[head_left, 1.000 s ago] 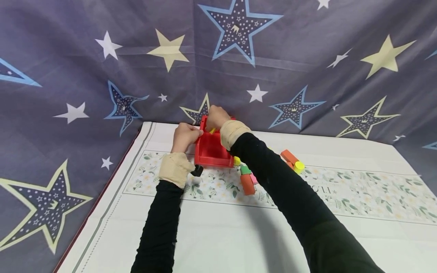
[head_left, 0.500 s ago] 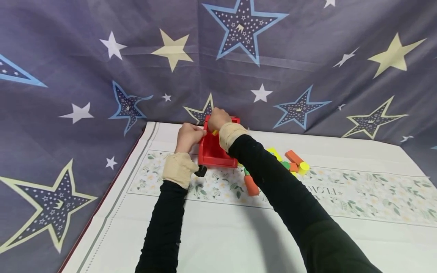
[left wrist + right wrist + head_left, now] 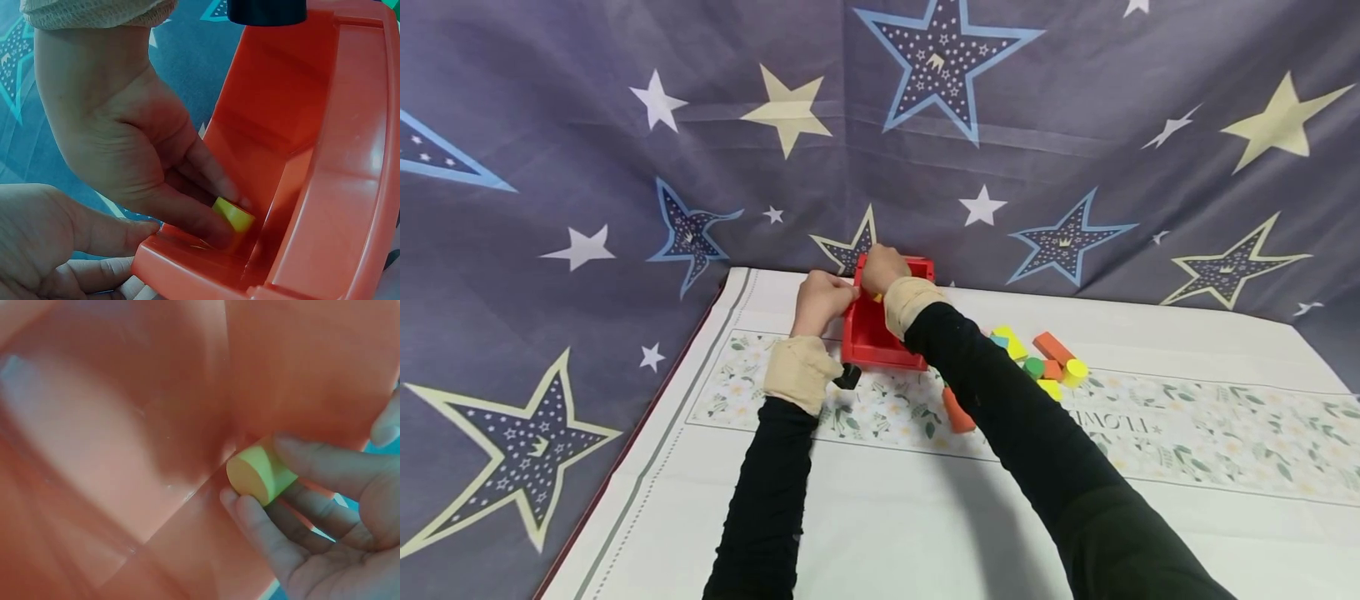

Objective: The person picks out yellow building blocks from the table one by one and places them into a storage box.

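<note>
In the head view a red plastic bin (image 3: 883, 357) stands on the table near the back cloth. My left hand (image 3: 822, 304) grips its left rim; the left wrist view shows the thumb over the wall and the other fingers curled outside it. Inside the bin's far left part, my right hand (image 3: 886, 268) pinches a small yellow cylinder block (image 3: 259, 472) between thumb and fingers. In the right wrist view the block lies tilted on its side, close to the seam where the bin's inner walls meet. Bare red plastic surrounds it there.
Right of the bin lies a loose group of blocks: an orange bar (image 3: 1052, 346), a yellow cylinder (image 3: 1075, 372), a green block (image 3: 1033, 367) and several others. One orange block (image 3: 958, 410) lies partly behind the right sleeve. A star-patterned cloth (image 3: 985, 150) hangs behind the table.
My right hand has sunk slightly lower into the bin with the yellow block. The left hand keeps its grip on the rim. The whole head view has drifted, placing everything slightly further right.
</note>
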Available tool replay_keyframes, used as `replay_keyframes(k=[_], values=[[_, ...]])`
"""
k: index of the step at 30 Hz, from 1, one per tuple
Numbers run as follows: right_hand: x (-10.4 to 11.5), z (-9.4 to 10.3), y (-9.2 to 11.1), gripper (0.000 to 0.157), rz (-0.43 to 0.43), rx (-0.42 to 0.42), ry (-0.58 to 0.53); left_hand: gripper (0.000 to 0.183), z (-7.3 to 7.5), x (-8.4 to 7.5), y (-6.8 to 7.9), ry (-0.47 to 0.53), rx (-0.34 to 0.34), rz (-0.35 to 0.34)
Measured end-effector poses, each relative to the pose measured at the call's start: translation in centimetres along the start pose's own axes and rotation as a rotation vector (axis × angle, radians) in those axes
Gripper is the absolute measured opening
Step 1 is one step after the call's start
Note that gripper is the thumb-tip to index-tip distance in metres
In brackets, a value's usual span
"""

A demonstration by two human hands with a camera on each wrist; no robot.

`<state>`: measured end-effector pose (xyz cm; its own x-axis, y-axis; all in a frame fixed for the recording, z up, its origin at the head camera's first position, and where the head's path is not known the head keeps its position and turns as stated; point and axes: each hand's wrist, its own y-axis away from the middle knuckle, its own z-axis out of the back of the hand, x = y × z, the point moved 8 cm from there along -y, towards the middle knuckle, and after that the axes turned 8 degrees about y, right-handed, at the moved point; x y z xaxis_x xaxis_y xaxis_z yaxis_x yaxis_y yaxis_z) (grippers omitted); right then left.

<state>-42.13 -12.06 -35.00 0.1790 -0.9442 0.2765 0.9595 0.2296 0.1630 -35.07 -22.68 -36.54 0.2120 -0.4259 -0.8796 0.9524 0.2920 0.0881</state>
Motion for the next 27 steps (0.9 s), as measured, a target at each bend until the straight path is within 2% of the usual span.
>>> replay_keyframes(k=[6,17,27], values=[[0.2,-0.3,-0.3,0.007,0.019,-0.003,-0.005,0.021,0.1,-0.1,0.0,-0.001,-0.011,-0.022],[0.3,-0.7,-0.5,0.011,0.04,-0.012,0.025,0.022,0.0,0.0,0.2,0.003,-0.008,-0.01],[0.2,-1.1,-0.7,0.009,0.048,-0.008,0.003,0.021,0.0,-0.1,0.2,0.01,-0.011,-0.006]])
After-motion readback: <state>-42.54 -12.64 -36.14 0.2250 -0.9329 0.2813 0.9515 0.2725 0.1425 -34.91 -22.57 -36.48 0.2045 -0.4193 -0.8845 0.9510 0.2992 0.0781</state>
